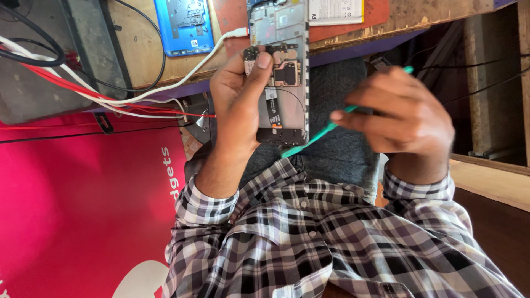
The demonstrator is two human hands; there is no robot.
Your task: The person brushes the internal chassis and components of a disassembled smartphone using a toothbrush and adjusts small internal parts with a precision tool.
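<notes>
Left hand (237, 105) closed around the opened phone (282, 77), thumb pressed on its circuit board, long axis running away from the body, over the lap at the bench (143, 55) edge. Right hand (400, 113) pinched shut on a green pry tool (320, 132), slanted leftward, tip touching the phone's near corner.

We saw an opened phone (282, 83), back cover off, w/ circuit board, dark chip and flex cable exposed in a silver frame. It stood lengthwise, top end overlapping the wooden bench edge (165, 72), rest hanging out past it, w/ a white cable plugged in at the bench. A slim teal pry tool (323, 132) lay slanted, its tip at the phone's lower corner, away from the bench.
</notes>
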